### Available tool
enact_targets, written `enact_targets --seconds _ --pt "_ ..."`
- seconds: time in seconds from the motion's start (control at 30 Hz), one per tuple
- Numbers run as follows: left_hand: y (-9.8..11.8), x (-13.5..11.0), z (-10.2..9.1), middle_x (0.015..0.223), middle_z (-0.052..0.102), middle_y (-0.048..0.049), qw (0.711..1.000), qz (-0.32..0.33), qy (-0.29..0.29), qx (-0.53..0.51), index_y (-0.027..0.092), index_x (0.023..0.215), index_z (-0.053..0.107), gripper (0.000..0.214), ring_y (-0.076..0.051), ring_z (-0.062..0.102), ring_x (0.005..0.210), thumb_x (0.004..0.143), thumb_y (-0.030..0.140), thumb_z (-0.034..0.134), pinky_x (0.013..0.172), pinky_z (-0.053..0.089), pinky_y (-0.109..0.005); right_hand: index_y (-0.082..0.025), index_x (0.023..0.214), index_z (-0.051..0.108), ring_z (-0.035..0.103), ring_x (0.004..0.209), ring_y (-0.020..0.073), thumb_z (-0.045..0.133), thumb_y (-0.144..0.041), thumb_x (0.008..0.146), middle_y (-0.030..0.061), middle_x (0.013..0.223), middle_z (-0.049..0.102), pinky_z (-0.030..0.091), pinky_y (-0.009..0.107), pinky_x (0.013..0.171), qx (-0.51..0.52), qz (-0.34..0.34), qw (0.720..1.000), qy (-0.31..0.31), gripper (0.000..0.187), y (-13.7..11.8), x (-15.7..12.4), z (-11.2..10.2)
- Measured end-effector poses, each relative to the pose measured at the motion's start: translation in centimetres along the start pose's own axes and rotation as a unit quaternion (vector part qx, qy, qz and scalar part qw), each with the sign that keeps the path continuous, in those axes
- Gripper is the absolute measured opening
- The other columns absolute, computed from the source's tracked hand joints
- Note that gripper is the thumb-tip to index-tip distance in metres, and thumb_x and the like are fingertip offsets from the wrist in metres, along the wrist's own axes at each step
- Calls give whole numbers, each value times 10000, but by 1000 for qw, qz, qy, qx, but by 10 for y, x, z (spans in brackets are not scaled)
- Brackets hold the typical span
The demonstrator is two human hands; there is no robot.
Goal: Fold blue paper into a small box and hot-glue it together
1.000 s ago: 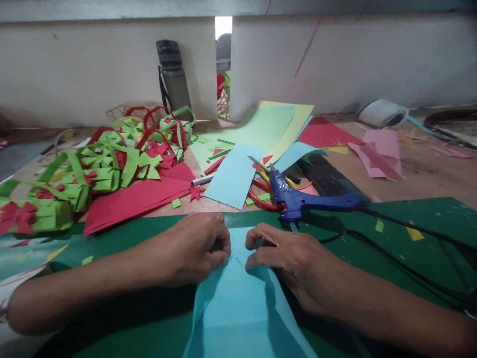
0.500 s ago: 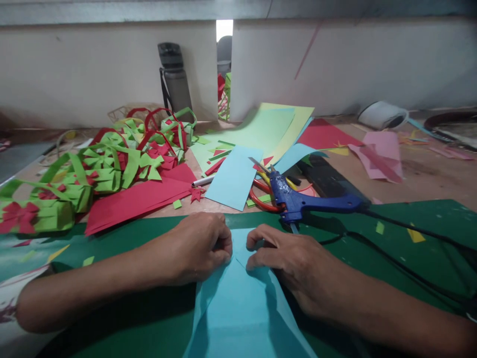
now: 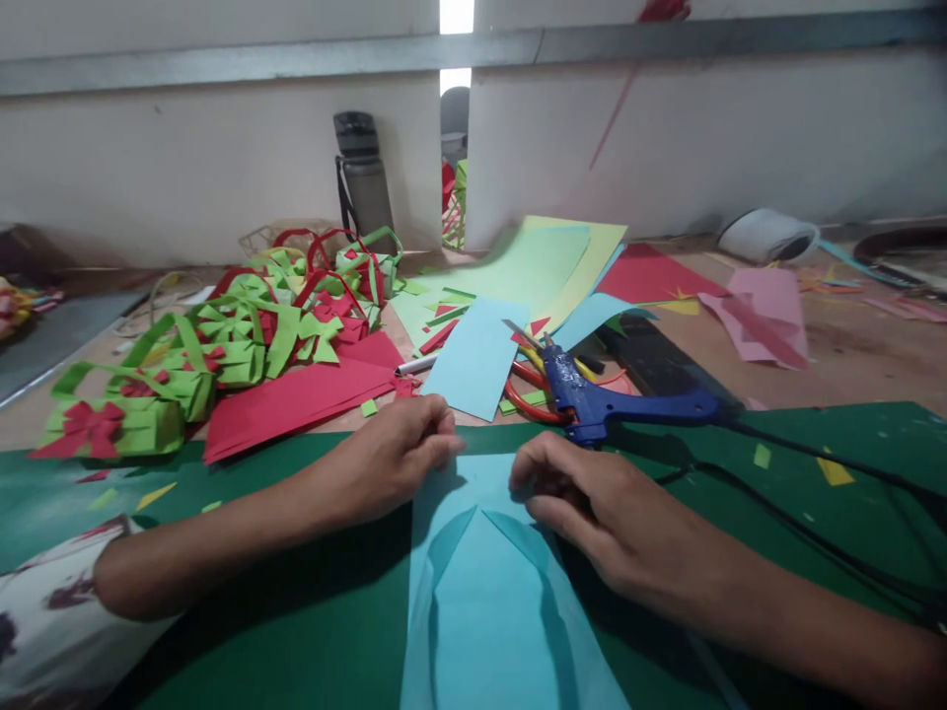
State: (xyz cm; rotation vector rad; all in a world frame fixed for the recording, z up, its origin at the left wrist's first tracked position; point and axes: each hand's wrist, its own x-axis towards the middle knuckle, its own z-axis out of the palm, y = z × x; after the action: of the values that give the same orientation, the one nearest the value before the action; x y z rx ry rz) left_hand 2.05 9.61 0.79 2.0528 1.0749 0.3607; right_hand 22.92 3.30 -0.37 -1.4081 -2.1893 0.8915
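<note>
A light blue paper sheet (image 3: 488, 602) lies on a green cutting mat (image 3: 296, 611) in front of me, its two top corners folded in so the flaps meet along the middle. My left hand (image 3: 396, 459) rests at the sheet's top left edge with curled fingers pinched on it. At the top right edge, my right hand (image 3: 584, 498) presses on the paper with its fingers bent and close together.
A blue glue gun (image 3: 614, 402) lies just beyond my right hand, its black cord (image 3: 814, 463) trailing right across the mat. Orange-handled scissors (image 3: 522, 390), a loose blue sheet (image 3: 477, 360), red paper (image 3: 296, 394), green-and-red paper baskets (image 3: 244, 330), a grey bottle (image 3: 364, 177) and pink paper (image 3: 762, 306) lie behind.
Both hands slid from the centre of the fold out toward the sheet's top edge, uncovering the two folded flaps. The view tilted up slightly.
</note>
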Motion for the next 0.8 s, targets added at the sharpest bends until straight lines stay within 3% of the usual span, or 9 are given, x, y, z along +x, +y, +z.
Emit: enact_targets --seconds 0.07,0.13,0.33,0.5,0.63,0.8 --pt "-1 -2 -1 625 469 31 998 2 27 -52 152 697 472 152 -96 407 568 819 241 454 515 330 -213 -199 827 496 500 622 101 475 -181 857 -29 725 558 381 220 572 0 18 1000 25 41 0 0 2" --pt "-3 -5 -2 606 470 31 995 -1 46 -92 148 677 475 151 -90 402 551 804 231 480 509 329 -212 -195 762 493 473 581 97 468 -206 866 -38 664 530 362 219 537 5 13 999 38 108 0 -1 3" --pt "-10 -13 -1 596 388 51 988 18 100 -112 170 687 416 226 -81 344 535 878 289 421 496 300 -205 -189 728 524 507 566 96 454 -193 869 -35 620 552 383 215 541 49 -11 995 88 157 1 -4 4" --pt "-8 -23 1 590 367 49 990 -5 136 -48 194 654 348 312 -94 355 525 925 345 322 503 315 -219 -192 658 465 485 646 107 344 13 758 -14 697 503 380 237 611 77 -94 984 130 258 4 -4 4" --pt "-5 -29 2 524 364 42 991 -35 131 -8 197 591 333 388 -102 348 480 927 385 281 480 294 -233 -194 608 381 399 604 109 301 31 725 -19 664 415 327 249 564 81 -94 985 117 265 6 -4 5" --pt "-6 -32 3 474 319 50 992 -57 106 -23 194 542 299 439 -90 294 436 921 415 276 457 260 -231 -200 671 410 423 630 110 307 13 755 -26 689 445 336 249 580 98 -72 987 101 250 7 -4 6"
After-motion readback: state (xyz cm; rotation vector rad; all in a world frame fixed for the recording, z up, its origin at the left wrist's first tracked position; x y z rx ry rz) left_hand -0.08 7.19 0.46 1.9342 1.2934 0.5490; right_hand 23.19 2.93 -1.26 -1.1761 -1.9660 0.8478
